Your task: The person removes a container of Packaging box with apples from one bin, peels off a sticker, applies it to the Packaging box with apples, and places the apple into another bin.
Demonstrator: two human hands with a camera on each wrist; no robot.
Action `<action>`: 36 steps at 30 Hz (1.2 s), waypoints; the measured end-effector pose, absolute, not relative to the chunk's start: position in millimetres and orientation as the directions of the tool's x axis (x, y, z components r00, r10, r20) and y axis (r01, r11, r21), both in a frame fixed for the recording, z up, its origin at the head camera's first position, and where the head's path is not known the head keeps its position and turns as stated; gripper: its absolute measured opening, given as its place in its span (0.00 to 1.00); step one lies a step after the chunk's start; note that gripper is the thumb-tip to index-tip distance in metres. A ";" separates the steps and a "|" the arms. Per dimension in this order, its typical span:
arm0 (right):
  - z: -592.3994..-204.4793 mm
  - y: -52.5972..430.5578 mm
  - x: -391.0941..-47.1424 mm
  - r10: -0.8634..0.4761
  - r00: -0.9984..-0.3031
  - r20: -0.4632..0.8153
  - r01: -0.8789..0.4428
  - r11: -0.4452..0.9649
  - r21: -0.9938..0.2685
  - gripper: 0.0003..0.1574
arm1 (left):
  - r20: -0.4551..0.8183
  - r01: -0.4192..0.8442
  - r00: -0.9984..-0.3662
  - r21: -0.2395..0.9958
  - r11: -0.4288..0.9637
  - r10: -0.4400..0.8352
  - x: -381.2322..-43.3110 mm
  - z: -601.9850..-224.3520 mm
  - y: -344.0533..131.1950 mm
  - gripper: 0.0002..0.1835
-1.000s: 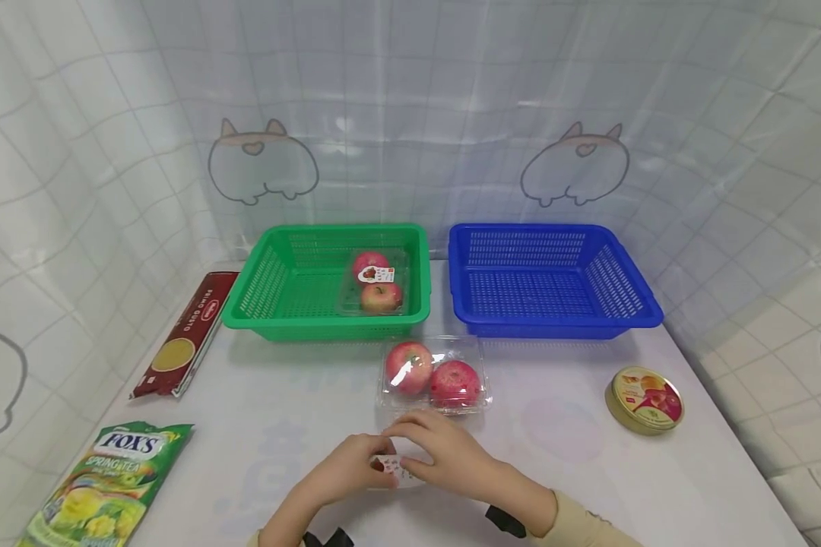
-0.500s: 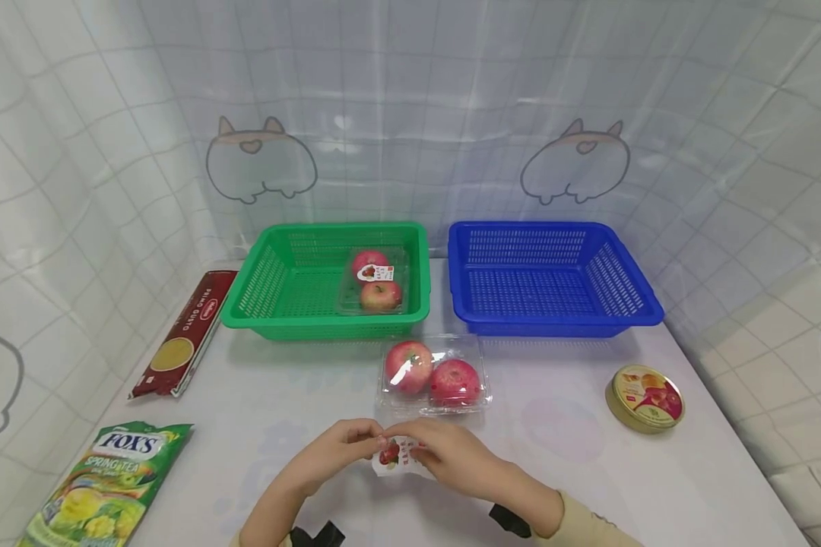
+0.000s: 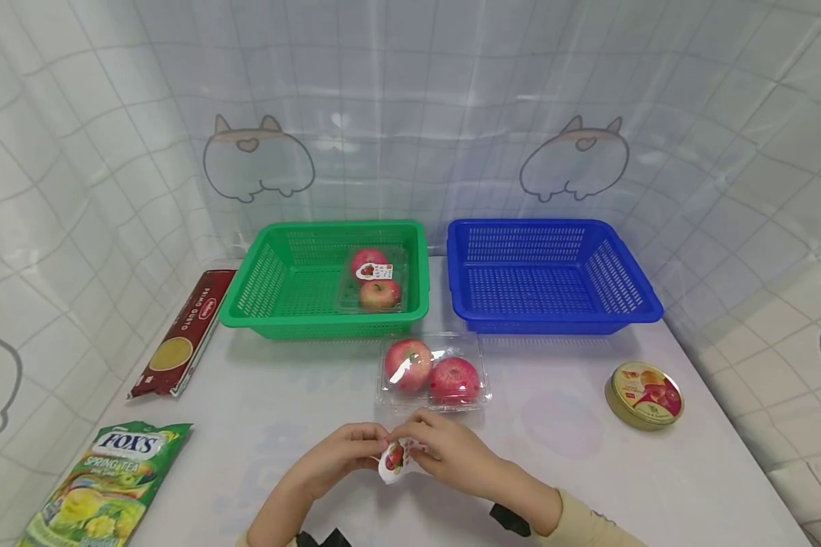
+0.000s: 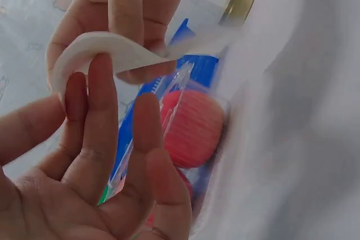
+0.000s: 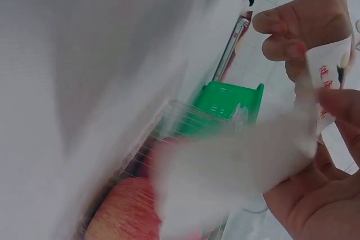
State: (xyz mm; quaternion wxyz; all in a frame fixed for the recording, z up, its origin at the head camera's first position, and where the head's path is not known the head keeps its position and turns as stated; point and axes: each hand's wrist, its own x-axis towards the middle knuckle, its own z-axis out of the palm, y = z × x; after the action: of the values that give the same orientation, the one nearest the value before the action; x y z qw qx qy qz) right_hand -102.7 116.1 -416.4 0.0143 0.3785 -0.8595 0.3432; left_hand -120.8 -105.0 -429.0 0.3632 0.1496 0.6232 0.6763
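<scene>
A white sticker label point(image 3: 394, 460) printed with red apples is held up between both hands, over the near middle of the table. My left hand point(image 3: 342, 457) pinches its left edge with thumb and fingertips. From the other side my right hand point(image 3: 457, 454) grips the label between thumb and fingers. The left wrist view shows the label point(image 4: 121, 49) bent into a curve; in the right wrist view a blurred white flap point(image 5: 236, 167) hangs from it. Just beyond the hands lies a clear plastic pack point(image 3: 464, 348) with two apples.
At the back stand a green basket point(image 3: 280, 330), with a labelled apple pack point(image 3: 374, 271) inside, and a blue basket point(image 3: 554, 327). Leftward lie a dark red packet point(image 3: 185, 330) and a green candy bag point(image 3: 106, 482). A round gold tin point(image 3: 645, 395) sits at right.
The label has been raised and turned from lying flat near the table, and its left part now curls. The left hand has shifted from its lower edge to its upper left edge.
</scene>
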 end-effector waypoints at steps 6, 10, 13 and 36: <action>-416.2 111.9 -101.0 -0.605 -0.755 0.252 -0.602 0.487 -0.633 0.13 | -0.292 -0.360 -0.686 0.932 0.037 0.666 -118.9 -431.7 -100.9 0.08; -416.3 110.2 -100.8 -0.583 -0.775 0.242 -0.578 0.500 -0.645 0.12 | -0.302 -0.388 -0.670 0.921 0.028 0.678 -117.6 -434.8 -99.8 0.06; -417.6 110.1 -100.6 -0.581 -0.756 0.301 -0.618 0.484 -0.620 0.11 | -0.303 -0.412 -0.649 0.911 0.014 0.698 -117.3 -435.1 -99.9 0.06; -417.4 118.3 -108.2 -0.568 -0.723 0.393 -0.677 0.468 -0.568 0.11 | -0.329 -0.184 -0.887 0.895 0.406 0.324 -113.2 -443.3 -97.5 0.10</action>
State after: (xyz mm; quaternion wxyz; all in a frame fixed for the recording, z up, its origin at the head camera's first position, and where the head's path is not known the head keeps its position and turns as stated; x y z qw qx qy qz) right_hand -108.2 118.3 -417.4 0.0742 0.3646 -0.8535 0.3647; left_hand -113.2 -97.5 -443.3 0.2336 0.0436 0.8052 0.5433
